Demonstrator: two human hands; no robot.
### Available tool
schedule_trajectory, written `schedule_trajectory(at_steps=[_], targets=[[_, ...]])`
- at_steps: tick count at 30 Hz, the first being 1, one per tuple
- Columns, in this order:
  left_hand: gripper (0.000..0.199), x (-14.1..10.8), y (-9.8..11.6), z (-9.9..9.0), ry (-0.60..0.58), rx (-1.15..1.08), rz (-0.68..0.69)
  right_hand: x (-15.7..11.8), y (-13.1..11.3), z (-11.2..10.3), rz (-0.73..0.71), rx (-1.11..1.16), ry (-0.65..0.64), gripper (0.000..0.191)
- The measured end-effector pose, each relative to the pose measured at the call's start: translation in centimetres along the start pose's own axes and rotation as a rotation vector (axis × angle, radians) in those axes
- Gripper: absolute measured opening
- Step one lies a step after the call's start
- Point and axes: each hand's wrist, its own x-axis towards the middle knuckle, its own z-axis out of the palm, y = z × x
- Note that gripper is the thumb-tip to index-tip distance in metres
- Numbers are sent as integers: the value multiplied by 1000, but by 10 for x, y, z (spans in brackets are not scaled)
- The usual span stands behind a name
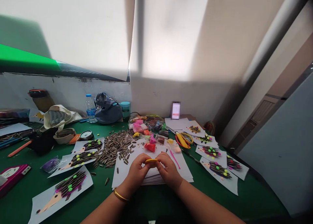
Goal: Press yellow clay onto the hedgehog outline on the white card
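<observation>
One yellow piece (pixel 151 160) held from both sides

Clock positions are taken from the yellow piece, twelve being straight ahead of the person.

Grip: the left hand (pixel 139 168) is clamped on the piece's nine o'clock edge, and the right hand (pixel 169 169) on its three o'clock edge, thumbs and fingers closed. The piece is thin and round-edged, seen nearly side-on, held above a stack of white paper (pixel 186 175). Finger detail on the undersides is hidden. A gold bracelet (pixel 121 194) is on the left wrist.

Surroundings: a red packet (pixel 150 147) lies near at twelve o'clock, in front of a cluster of coloured packets (pixel 140 123). A pink stick tool (pixel 175 159) lies on the paper at three. Yellow-handled scissors (pixel 184 140) lie at two. A phone (pixel 175 110) stands upright at one, its screen blurred.

Striped seeds (pixel 114 149) are heaped between nine and ten, some strayed onto the paper. Three hedgehog pictures (pixel 69 186) lie between eight and ten on the green table (pixel 102 190); five further hedgehog sheets (pixel 218 172) lie between two and four, some overlapping. A water bottle (pixel 90 110) stands at ten, a teal-lidded cup (pixel 125 110) at eleven.
</observation>
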Motion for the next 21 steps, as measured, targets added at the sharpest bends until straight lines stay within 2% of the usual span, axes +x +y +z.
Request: schedule_trajectory(at_steps=[5, 12, 21], targets=[[36, -1, -6, 1, 23, -12, -41, -1, 2, 0, 38, 12, 44, 33], [32, 1, -4, 0, -3, 33, -35, -2, 2, 0, 20, 34, 42, 37], [28, -2, -8, 1, -65, 96, -15, -2, 0, -1, 88, 89, 59, 33]])
